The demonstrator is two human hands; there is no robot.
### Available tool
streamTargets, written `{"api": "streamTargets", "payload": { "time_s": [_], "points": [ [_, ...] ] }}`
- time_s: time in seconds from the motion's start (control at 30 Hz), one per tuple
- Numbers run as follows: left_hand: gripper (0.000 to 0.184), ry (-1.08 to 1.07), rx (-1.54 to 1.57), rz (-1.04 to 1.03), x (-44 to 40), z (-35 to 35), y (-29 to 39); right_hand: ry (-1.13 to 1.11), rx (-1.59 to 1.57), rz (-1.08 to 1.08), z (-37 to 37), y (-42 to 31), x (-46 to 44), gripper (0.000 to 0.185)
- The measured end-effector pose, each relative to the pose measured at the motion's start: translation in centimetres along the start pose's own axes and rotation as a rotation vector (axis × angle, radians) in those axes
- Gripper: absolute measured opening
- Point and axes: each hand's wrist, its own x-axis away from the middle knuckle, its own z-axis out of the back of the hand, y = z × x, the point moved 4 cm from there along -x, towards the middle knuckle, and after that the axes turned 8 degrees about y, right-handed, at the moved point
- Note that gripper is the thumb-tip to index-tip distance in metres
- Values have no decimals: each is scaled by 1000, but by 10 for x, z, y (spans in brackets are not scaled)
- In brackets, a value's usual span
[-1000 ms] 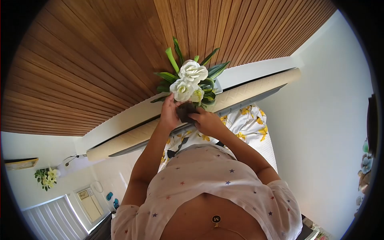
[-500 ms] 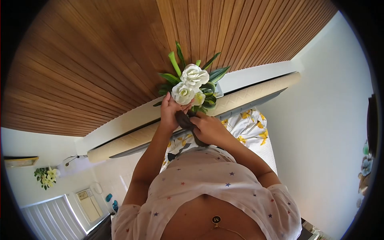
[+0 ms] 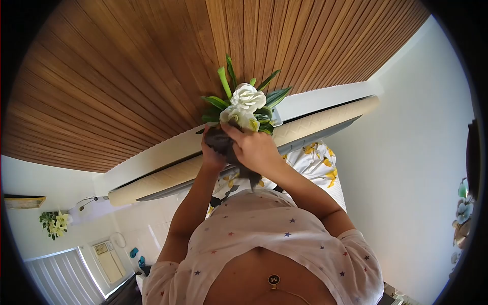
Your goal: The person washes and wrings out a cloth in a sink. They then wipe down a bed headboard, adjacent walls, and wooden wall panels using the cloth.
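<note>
A dark cloth (image 3: 221,143) hangs between my hands in front of white flowers (image 3: 247,97) with long green leaves. My right hand (image 3: 253,148) grips the cloth, its fingers at the lower white bloom, and a loose end dangles below. Behind the cloth, my left hand (image 3: 211,155) is close under the lower flowers; most of its fingers are hidden. The flowers stand against the slatted wood wall.
A padded cream headboard (image 3: 325,120) runs below the wood slats (image 3: 152,71). Below it is a bed with a yellow-flowered sheet (image 3: 321,165). Another plant (image 3: 54,224) is at the far left, and blue slippers (image 3: 134,252) lie on the floor.
My right hand has moved up with the cloth onto the lower bloom. The cloth now covers more of my left hand and part of the lower flowers.
</note>
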Motion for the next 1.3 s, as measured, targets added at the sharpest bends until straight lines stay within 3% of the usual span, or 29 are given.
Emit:
{"api": "streamTargets", "payload": {
  "time_s": [0.07,0.17,0.2,0.27,0.33,0.43,0.5,0.57,0.67,0.8,0.9,0.93,1.03,1.07,1.17,1.3],
  "points": [
    [55,74,-38,10,-5,12,-4,39,-3,-50,-1,6,-9,48],
    [52,304,-34,184,-3,12,-6,-323,-12,42,-43,43,21,42],
    [47,206,-51,191,10,0,-1,-351,-144,45,-38,44,31,35],
    [43,191,-695,-216,22,19,14,-260,-348,7,5,48,40,39],
    [41,137,-1167,-621,26,-16,40,-10,-507,-191,86,51,27,51],
    [45,68,-904,-418,20,-61,49,401,-477,-140,112,55,4,57],
    [53,39,-813,-229,0,-81,39,423,-294,-11,91,56,-5,60],
    [57,51,-752,-155,-18,-90,27,330,-121,-76,48,80,-5,59],
    [56,144,-652,-290,-32,-77,26,267,59,-250,2,131,7,56],
    [55,156,-640,-298,-26,-72,28,590,-113,-203,61,108,4,60],
    [55,131,-631,-287,-26,-68,24,622,-187,-152,98,56,-5,62],
    [55,119,-625,-284,-26,-69,22,676,-145,50,95,43,-8,64],
    [57,155,-587,-301,-23,-70,16,385,32,69,41,55,-8,63],
    [58,124,-635,-323,-24,-69,16,290,-13,-36,22,73,-5,60],
    [57,139,-616,-271,-23,-67,16,542,-144,-128,22,106,3,59],
    [61,124,-556,-299,-21,-66,19,713,-261,-161,84,59,-5,60]
  ]
}}
